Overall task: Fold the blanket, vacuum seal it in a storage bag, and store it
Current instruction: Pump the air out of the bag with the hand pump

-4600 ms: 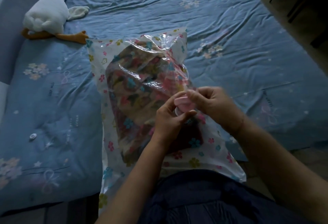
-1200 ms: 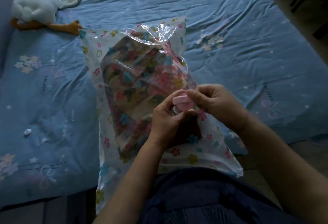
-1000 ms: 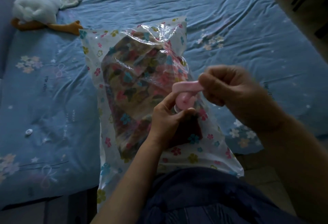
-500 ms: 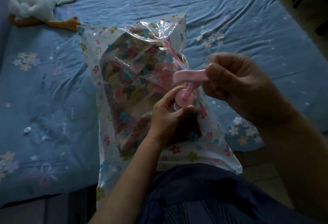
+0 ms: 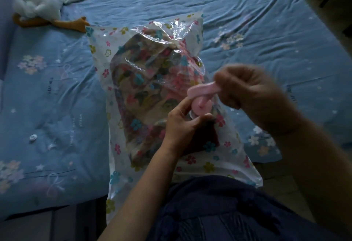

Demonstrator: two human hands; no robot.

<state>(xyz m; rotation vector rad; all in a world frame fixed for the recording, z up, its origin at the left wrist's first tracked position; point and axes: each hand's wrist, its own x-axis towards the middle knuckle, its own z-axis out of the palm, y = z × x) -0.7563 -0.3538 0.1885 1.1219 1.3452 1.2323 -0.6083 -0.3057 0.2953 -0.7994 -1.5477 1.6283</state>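
Dim room. Bed (image 5: 247,21) under a rumpled blue floral sheet fills the view.

- Plush goose (image 5: 38,2), white with orange feet, at 10 o'clock. Small white disc (image 5: 33,137) on the sheet at 9 o'clock; cannot tell what it is.
- Storage bag (image 5: 99,50), clear with a flower-print border, lies on the bed from 12 to 6 o'clock, its near end at the person's lap. Folded blanket (image 5: 144,92) is inside, bundled mid-bag.
- Pink hand pump (image 5: 202,107) stands on the bag at the blanket's 3 o'clock side.
- Left hand (image 5: 182,126): thumb and fingers pinch the pump's base and hold it down on the bag.
- Right hand (image 5: 251,92), blurred: fingers curled round the end of the pump handle (image 5: 200,89), which is raised off the body.

Step, as I read it: folding and bagging are done, and air is being pumped out. The film looks loose and crinkled at 12 o'clock, so much air is likely left.

Next move calls for a straight push down on the handle while the base stays square and tight on the valve. A tilt could break the seal. Storing is not yet begun.
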